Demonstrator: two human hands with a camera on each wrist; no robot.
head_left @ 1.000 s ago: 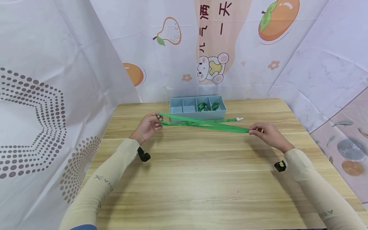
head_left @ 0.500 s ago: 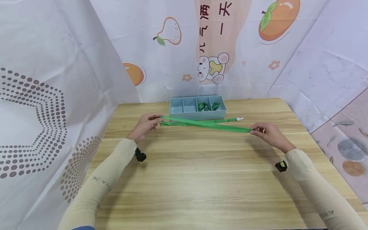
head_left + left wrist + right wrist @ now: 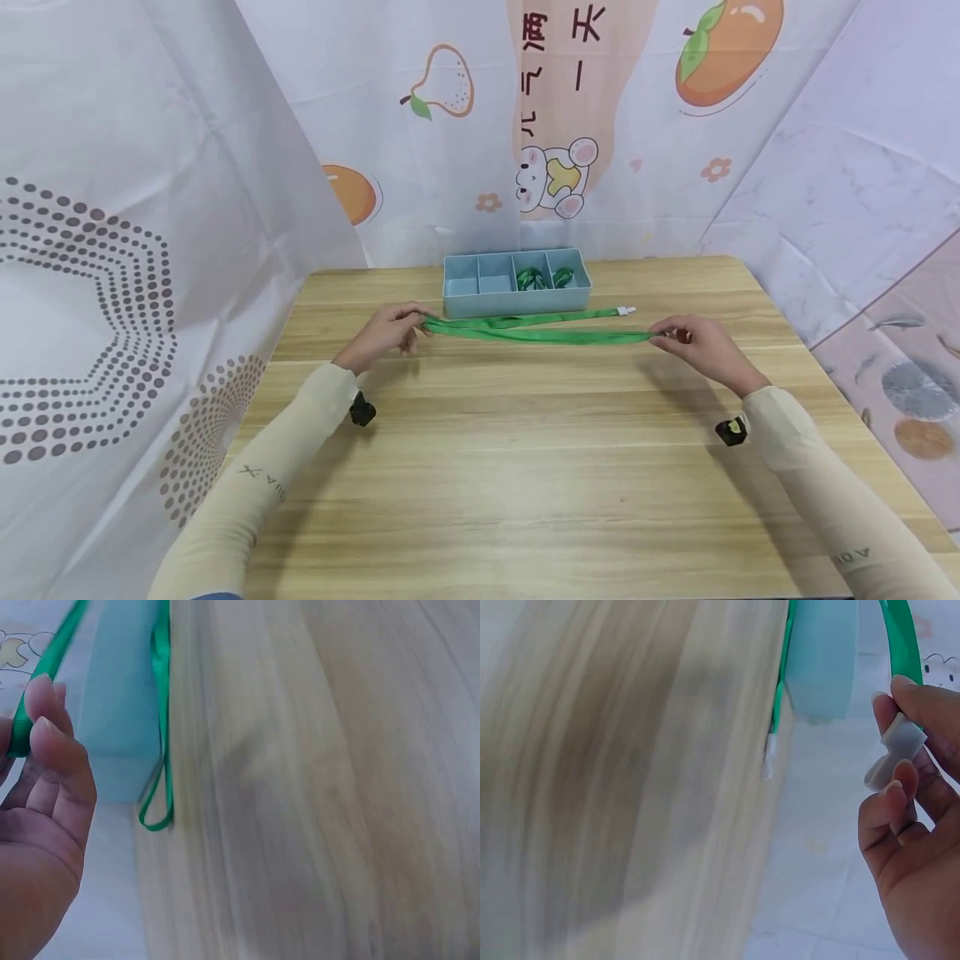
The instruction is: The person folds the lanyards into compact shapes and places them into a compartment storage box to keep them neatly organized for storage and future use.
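A green lanyard strap [image 3: 540, 332] is stretched across the wooden table [image 3: 525, 467] between both hands. My left hand [image 3: 386, 327] pinches its left end; in the left wrist view the strap [image 3: 41, 675] runs up from my left hand [image 3: 37, 795], and a loose loop [image 3: 159, 787] lies on the table beside the box. My right hand [image 3: 693, 342] pinches the right end, and in the right wrist view my right hand [image 3: 911, 825] holds a grey clip [image 3: 896, 750] with the strap [image 3: 904, 645]. A white-tipped strap end [image 3: 624, 312] lies on the table.
A light blue divided box [image 3: 516, 282] stands at the back of the table, with rolled green lanyards [image 3: 546, 277] in its two right compartments. Printed cloth sheets hang behind and on both sides. Small black wrist cameras [image 3: 362, 410] sit under each sleeve.
Both hands have lowered toward the table and the two crossed strap lengths have come together into one flatter line. The left hand has turned so its fingers point right.
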